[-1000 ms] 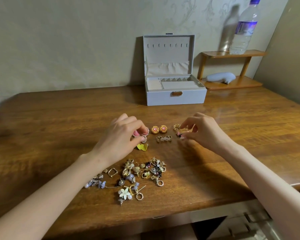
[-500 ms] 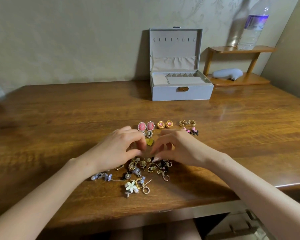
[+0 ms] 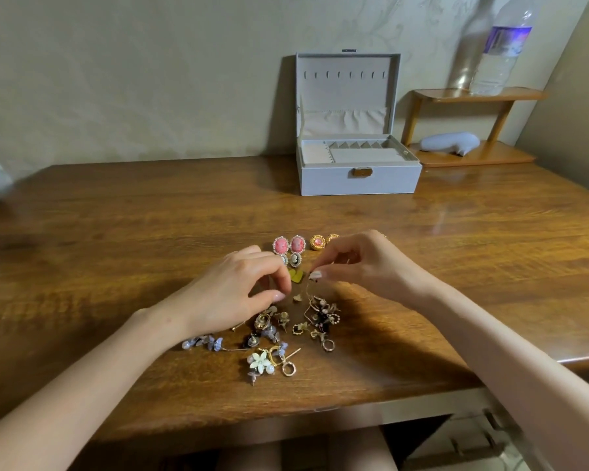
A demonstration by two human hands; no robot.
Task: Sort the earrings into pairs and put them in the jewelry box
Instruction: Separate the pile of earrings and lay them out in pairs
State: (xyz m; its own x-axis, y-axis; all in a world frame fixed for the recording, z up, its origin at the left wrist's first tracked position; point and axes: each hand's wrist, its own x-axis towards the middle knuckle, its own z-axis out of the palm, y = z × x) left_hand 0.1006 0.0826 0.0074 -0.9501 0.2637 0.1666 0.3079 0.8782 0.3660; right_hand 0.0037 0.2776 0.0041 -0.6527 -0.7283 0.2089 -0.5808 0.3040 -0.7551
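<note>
An unsorted pile of earrings [image 3: 286, 334] lies on the wooden table [image 3: 116, 232] in front of me. Just beyond it lie sorted pairs: pink cameos [image 3: 289, 245], small dark cameos [image 3: 291, 259], gold round studs [image 3: 318, 242] and a yellow heart piece [image 3: 297, 276]. My right hand [image 3: 364, 266] pinches a thin gold wire earring [image 3: 309, 294] that dangles down to the pile. My left hand [image 3: 238, 294] hovers curled at the pile's upper left edge, thumb near forefinger; whether it holds anything is hidden. The grey jewelry box [image 3: 357, 180] stands open at the back.
A small wooden shelf [image 3: 473, 154] stands right of the box, with a water bottle [image 3: 500, 49] on top and a pale grey object [image 3: 449, 142] below. The wall runs close behind. The table's front edge is near my forearms.
My right hand came from the far right pairs to the pile and has lifted a thin gold earring by its wire. My left hand shifted from the cameos to the pile's edge.
</note>
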